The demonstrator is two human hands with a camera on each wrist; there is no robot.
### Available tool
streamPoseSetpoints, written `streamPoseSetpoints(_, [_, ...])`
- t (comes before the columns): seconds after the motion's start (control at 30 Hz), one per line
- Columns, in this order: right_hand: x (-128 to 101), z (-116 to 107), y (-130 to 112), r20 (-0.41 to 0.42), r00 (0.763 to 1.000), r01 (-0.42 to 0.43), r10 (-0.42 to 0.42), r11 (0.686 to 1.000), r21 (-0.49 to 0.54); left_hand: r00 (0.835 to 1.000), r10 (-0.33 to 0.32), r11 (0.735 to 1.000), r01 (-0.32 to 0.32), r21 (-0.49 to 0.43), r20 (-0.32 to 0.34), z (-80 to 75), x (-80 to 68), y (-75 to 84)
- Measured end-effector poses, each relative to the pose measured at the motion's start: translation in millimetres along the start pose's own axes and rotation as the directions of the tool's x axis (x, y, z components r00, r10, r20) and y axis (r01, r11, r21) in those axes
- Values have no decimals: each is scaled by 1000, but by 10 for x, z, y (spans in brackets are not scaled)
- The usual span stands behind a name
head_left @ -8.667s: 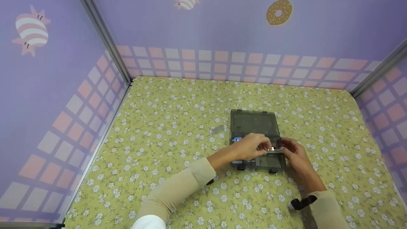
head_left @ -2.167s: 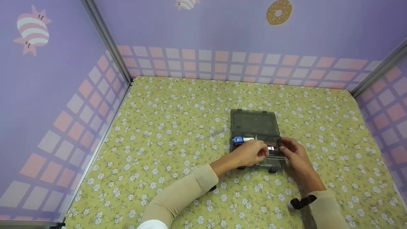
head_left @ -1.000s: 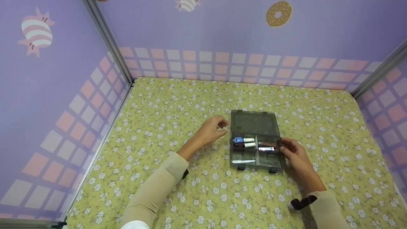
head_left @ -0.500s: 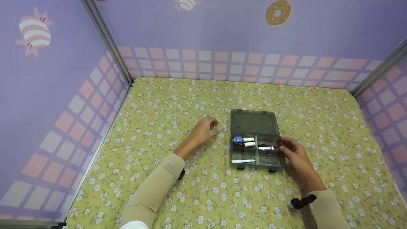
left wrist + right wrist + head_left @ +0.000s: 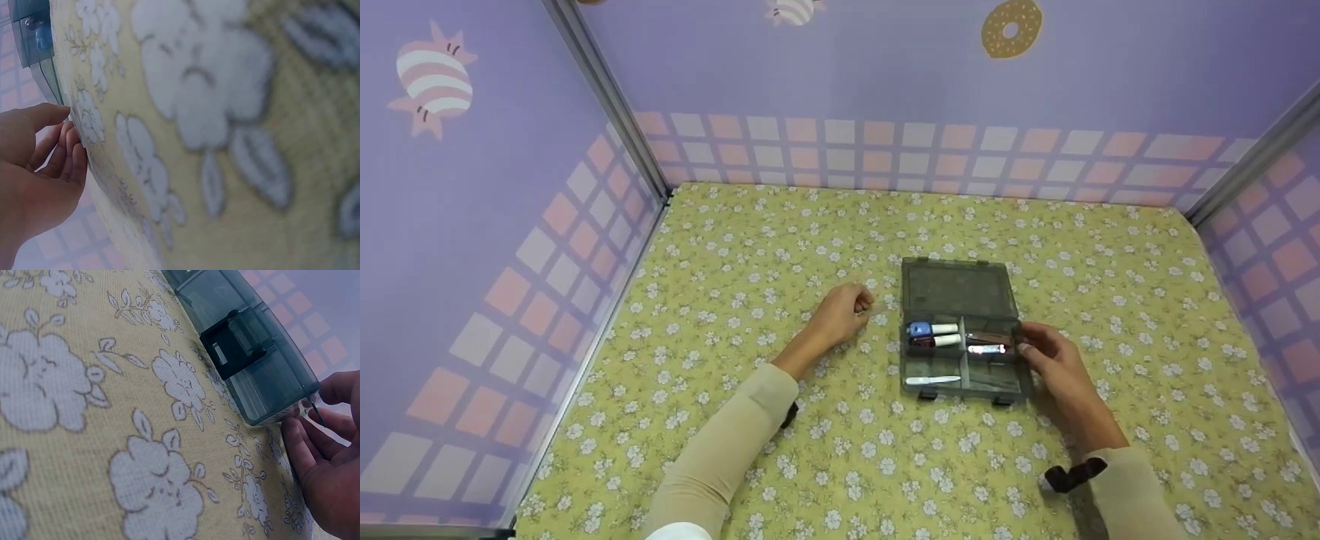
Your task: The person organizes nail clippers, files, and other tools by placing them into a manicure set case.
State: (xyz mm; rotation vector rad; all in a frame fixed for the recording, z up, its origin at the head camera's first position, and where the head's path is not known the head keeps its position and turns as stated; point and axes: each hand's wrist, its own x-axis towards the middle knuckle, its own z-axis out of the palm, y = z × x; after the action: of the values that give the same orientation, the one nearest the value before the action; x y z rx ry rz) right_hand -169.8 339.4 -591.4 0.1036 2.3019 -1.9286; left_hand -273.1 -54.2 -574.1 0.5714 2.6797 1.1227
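A smoky grey compartment box (image 5: 958,289) lies with its lid laid back. In its back left section sit a blue nail polish bottle (image 5: 920,330) and a dark red nail polish bottle (image 5: 926,341), both white-capped. A shiny nail clipper (image 5: 986,349) and a brown strip (image 5: 988,338) share the back right section; a slim white tool (image 5: 933,380) lies front left. My right hand (image 5: 1054,360) pinches the box's right wall, thumb at the rim. Left of the box, my left hand (image 5: 841,313) pinches a thin clear plastic strip (image 5: 877,307) close over the cloth.
Flower-print cloth (image 5: 780,247) covers the table. Purple walls (image 5: 840,67) with pink and white squares stand at the back and both sides. The box's two black latches (image 5: 1002,402) face me.
My left hand has left the box's front compartments, where it was handling a clear divider, and moved left to the clear strip on the cloth. My right hand stays at the box's right wall.
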Motion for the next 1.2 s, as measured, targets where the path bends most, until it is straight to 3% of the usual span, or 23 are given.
streamPoseSetpoints(0.4, [-2,8,18,-5,999,48,-48,999,8,1000,-18,996,16,-83,-14,40,6,-1])
streamPoseSetpoints(0.53, [-1,5,17,-10,999,44,-44,999,16,1000,9,993,-9,-116,6,24,0,-9])
streamPoseSetpoints(0.7, [-2,-3,20,-5,999,34,-34,999,11,997,68,995,-65,-73,45,-5,-1,-24])
streamPoseSetpoints(0.87, [-4,-7,23,2,999,34,-34,999,-8,994,84,996,-82,-21,68,-27,-6,-28])
streamPoseSetpoints(1.2, [-25,2,-1,2,1000,22,-22,1000,-11,991,116,993,-114,-43,65,-145,-52,142])
